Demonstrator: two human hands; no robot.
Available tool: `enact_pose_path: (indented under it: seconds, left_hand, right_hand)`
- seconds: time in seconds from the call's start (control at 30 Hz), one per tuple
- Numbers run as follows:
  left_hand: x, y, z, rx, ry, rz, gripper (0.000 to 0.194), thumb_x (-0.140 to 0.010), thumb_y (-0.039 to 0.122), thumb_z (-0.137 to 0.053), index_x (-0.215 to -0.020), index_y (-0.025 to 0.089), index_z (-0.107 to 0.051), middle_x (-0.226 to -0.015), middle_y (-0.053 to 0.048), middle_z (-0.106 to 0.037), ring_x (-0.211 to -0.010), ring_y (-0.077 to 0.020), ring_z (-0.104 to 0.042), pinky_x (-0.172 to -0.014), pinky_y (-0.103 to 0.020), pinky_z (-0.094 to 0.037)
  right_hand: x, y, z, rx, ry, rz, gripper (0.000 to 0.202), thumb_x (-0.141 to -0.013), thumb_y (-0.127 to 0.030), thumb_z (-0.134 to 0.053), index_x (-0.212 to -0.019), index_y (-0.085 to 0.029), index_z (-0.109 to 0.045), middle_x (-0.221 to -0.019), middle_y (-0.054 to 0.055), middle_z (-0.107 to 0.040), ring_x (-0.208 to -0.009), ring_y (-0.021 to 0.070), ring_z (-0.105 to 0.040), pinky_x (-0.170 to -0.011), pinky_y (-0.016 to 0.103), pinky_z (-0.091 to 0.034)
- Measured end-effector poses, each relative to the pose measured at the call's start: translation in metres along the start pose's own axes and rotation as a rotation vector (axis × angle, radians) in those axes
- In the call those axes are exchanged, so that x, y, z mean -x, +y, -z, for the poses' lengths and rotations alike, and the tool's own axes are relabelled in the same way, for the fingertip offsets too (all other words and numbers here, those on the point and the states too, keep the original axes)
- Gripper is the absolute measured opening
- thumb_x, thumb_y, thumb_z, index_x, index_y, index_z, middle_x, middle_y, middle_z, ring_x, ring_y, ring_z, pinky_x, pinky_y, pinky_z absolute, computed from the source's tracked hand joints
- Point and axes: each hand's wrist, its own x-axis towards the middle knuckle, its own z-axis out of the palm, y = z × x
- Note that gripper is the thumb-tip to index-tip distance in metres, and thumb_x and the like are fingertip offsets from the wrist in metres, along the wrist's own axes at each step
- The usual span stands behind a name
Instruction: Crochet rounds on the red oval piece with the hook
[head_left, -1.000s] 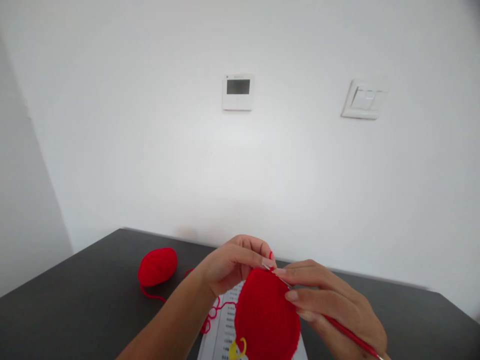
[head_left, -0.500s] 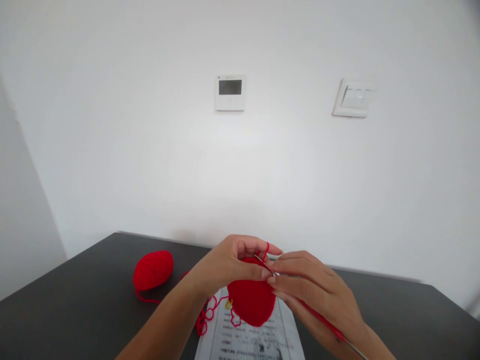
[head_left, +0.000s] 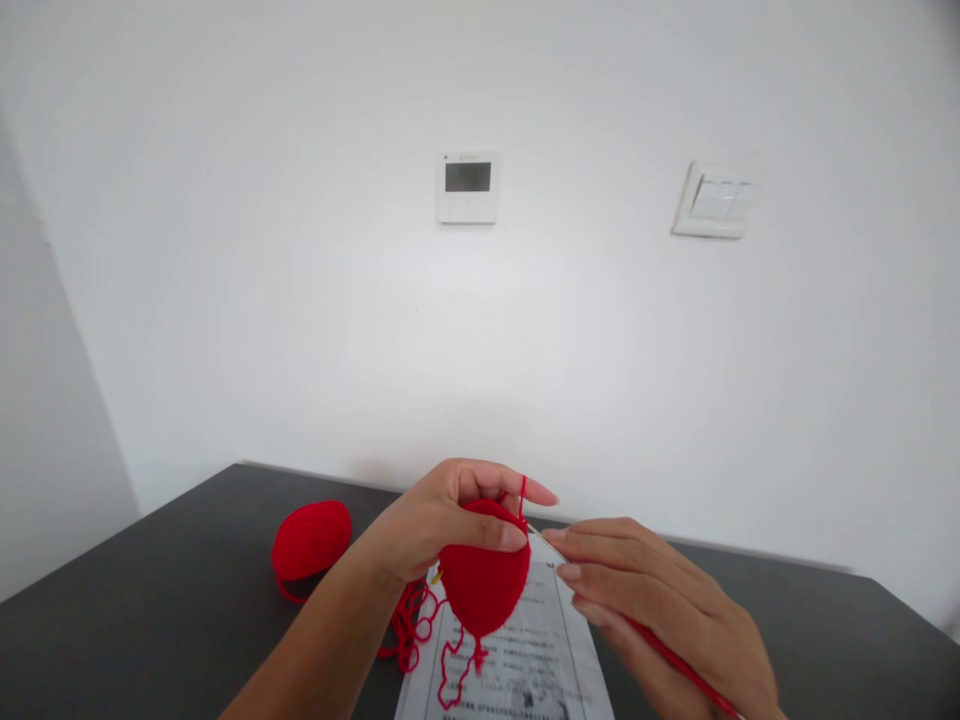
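Observation:
A red crocheted piece [head_left: 486,585] hangs from my left hand [head_left: 442,515], pinched at its top edge between thumb and fingers. Red yarn loops over the raised left index finger. My right hand [head_left: 664,600] grips a crochet hook [head_left: 664,652] with a red handle; its metal tip meets the top right edge of the piece. A short tail of yarn dangles below the piece, and a small yellow marker [head_left: 437,575] shows at its left edge.
On the dark table [head_left: 187,580] a red yarn ball [head_left: 311,540] lies at the left. Loose red yarn [head_left: 409,625] is tangled beside a printed sheet [head_left: 525,670] under the hands. Behind stands a white wall with a thermostat panel [head_left: 468,190] and a switch [head_left: 716,200].
The left hand and the red piece have shifted slightly left, and the piece has turned, showing its yarn tail. The right hand has moved right and a little down, away from the left fingers.

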Motion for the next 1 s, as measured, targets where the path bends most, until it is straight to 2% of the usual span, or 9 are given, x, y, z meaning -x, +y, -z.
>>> enact_pose_path:
  seconds: [0.2, 0.4, 0.6, 1.0]
  left_hand:
    - [-0.0001, -0.0008, 0.0022, 0.079, -0.021, 0.061, 0.031, -0.056, 0.017, -0.079, -0.087, 0.014, -0.075, -0.059, 0.001, -0.06, -0.045, -0.0052, -0.049, -0.042, -0.016, -0.034]
    - [-0.0016, -0.0027, 0.0057, 0.142, -0.092, 0.089, 0.03, -0.058, 0.014, -0.075, -0.088, 0.011, -0.074, -0.056, 0.001, -0.06, -0.041, -0.0051, -0.048, -0.038, -0.015, -0.032]
    - [-0.0014, -0.0008, 0.0067, 0.133, -0.138, 0.115, 0.026, -0.058, 0.014, -0.074, -0.084, 0.011, -0.074, -0.052, 0.001, -0.061, -0.037, -0.0042, -0.046, -0.036, -0.015, -0.03]
    - [-0.0011, 0.0019, 0.0044, 0.055, -0.106, 0.102, 0.023, -0.056, 0.015, -0.075, -0.079, 0.013, -0.076, -0.054, 0.0, -0.063, -0.039, -0.005, -0.047, -0.037, -0.016, -0.031]
  right_hand:
    - [0.0042, 0.0031, 0.0014, -0.213, 0.002, -0.147, 0.016, -0.088, -0.012, -0.053, -0.099, -0.019, -0.063, -0.095, 0.009, -0.072, -0.09, 0.0182, -0.068, -0.075, 0.027, -0.059]
    - [-0.0017, 0.0048, 0.0078, -0.219, -0.043, -0.067, 0.016, -0.086, -0.011, -0.057, -0.098, -0.017, -0.066, -0.093, 0.01, -0.074, -0.088, 0.0188, -0.069, -0.076, 0.026, -0.059]
    - [0.0035, 0.0066, 0.0079, -0.338, -0.029, -0.16, 0.021, -0.085, -0.01, -0.058, -0.101, -0.02, -0.066, -0.094, 0.008, -0.074, -0.088, 0.0194, -0.07, -0.079, 0.03, -0.058]
    - [0.0029, 0.0054, 0.0049, -0.523, 0.014, -0.3, 0.019, -0.084, -0.011, -0.061, -0.095, -0.025, -0.069, -0.089, 0.004, -0.074, -0.081, 0.018, -0.07, -0.069, 0.028, -0.058]
